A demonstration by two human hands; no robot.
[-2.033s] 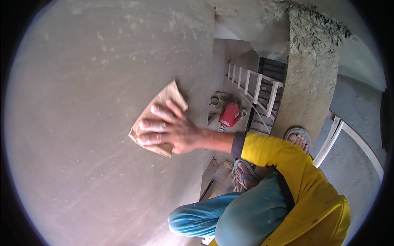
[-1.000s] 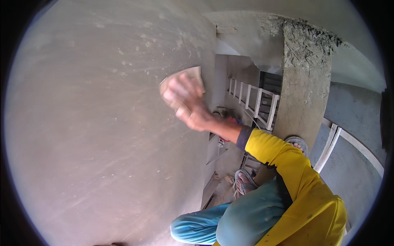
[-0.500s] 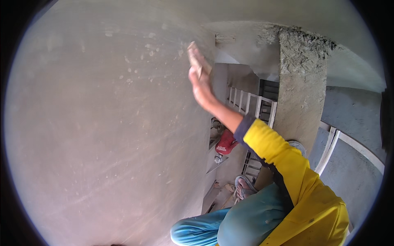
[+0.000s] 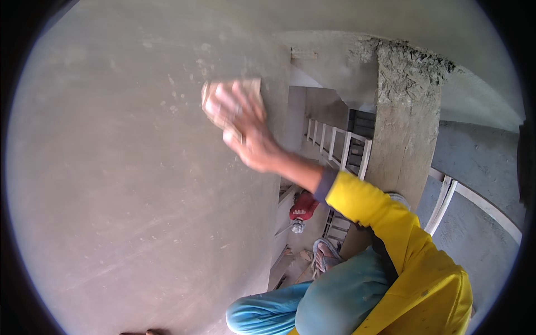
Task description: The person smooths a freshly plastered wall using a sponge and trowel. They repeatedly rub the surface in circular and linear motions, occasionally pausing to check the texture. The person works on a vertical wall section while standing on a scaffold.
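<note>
One right hand (image 4: 243,125) is up on the wide grey-brown wall (image 4: 139,195), well left of the grey beam (image 4: 405,142), and look at those fingers (image 4: 223,99): blurred, slightly apart, laid across a brown sheet (image 4: 254,88) and holding it to the surface, thumb down by its lower edge! That puts the sheet left of the beam's rough, crusted upper end. A bare forearm leads to a dark cuff (image 4: 325,185) and a yellow sleeve (image 4: 374,204), crossing in front of the beam's lower part. Far below and left of the beam, small brown tips (image 4: 149,333) peek in, perhaps the left hand's, too little to tell how they stand. The wall: smooth, pale splotches, faint streaks. Around it, a pale ladder-like frame (image 4: 331,142) just left of the beam, a pale frame (image 4: 444,204) right, teal trousers (image 4: 332,296) and a sandalled foot (image 4: 324,257) lower left.
</note>
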